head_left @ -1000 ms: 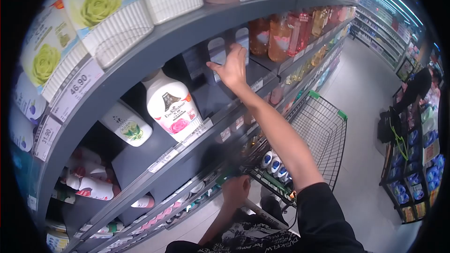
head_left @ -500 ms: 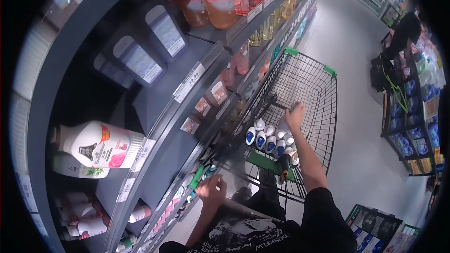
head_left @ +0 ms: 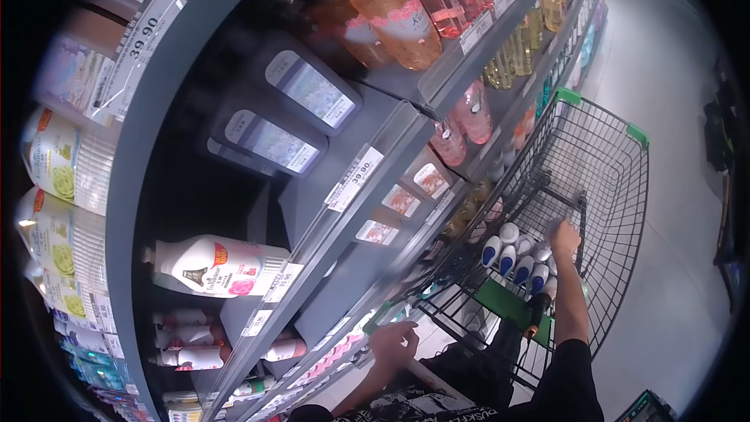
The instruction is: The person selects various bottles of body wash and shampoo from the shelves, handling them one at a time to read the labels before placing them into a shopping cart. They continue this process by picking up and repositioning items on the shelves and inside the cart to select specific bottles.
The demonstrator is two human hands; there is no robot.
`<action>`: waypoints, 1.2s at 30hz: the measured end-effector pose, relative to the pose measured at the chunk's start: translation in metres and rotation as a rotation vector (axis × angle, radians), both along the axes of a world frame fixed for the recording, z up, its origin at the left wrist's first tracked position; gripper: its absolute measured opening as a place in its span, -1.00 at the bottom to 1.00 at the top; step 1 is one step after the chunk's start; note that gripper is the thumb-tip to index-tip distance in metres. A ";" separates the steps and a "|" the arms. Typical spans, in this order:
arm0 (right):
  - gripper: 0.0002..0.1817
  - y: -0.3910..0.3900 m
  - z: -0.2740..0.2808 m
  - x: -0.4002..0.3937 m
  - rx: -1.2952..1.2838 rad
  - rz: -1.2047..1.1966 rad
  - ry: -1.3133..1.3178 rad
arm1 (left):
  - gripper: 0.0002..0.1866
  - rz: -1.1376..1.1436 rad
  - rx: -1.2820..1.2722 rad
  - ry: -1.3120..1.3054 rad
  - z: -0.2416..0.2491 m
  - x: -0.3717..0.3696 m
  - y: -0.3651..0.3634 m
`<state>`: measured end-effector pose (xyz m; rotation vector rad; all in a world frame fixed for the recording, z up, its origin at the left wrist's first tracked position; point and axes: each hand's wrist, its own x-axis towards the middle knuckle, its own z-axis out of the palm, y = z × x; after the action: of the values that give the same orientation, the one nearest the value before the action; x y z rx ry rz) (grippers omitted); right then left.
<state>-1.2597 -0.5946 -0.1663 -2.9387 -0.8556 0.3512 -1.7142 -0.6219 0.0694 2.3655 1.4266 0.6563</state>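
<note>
My right hand [head_left: 564, 238] reaches into the wire shopping cart [head_left: 642, 211], its fingers closed beside a pale, blurred shape that I cannot make out. Just left of it, several white bottles [head_left: 508, 258] with blue ovals stand in rows. Nearer to me, a dark object [head_left: 537, 314] with an orange end lies beside the cart's green handle strip [head_left: 500, 302]. My left hand [head_left: 393, 344] hangs low between the shelves and the cart, loosely curled with thumb and forefinger apart. Nothing shows in it.
Shelves run along my left. They bear a white bottle [head_left: 223, 266] with a pink flower lying on its side, grey-purple bottles [head_left: 312, 90] and amber pump bottles [head_left: 398, 27]. A price rail [head_left: 355, 180] edges the middle shelf. Aisle floor [head_left: 625, 39] shows beyond the cart.
My view has swung left, so shelves and cart appear farther right. My right hand has drawn back slightly, closer to the bottles. My left hand stays low beside the shelves.
</note>
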 end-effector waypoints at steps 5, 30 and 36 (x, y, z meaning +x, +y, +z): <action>-0.50 -0.017 -0.036 0.018 0.101 0.053 -0.016 | -0.86 0.009 -0.022 -0.007 0.004 0.003 0.000; -0.64 -0.090 0.545 -0.157 0.276 1.174 0.375 | -0.02 -0.922 -0.810 -0.474 0.069 0.076 0.031; -0.01 -0.090 0.511 -0.168 0.469 1.134 0.406 | -0.05 -0.878 -1.366 -0.956 0.066 0.047 -0.034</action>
<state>-1.4276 -0.6848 0.3450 -1.6170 -2.0538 0.6258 -1.6671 -0.6558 0.1352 1.0266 0.1126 0.2605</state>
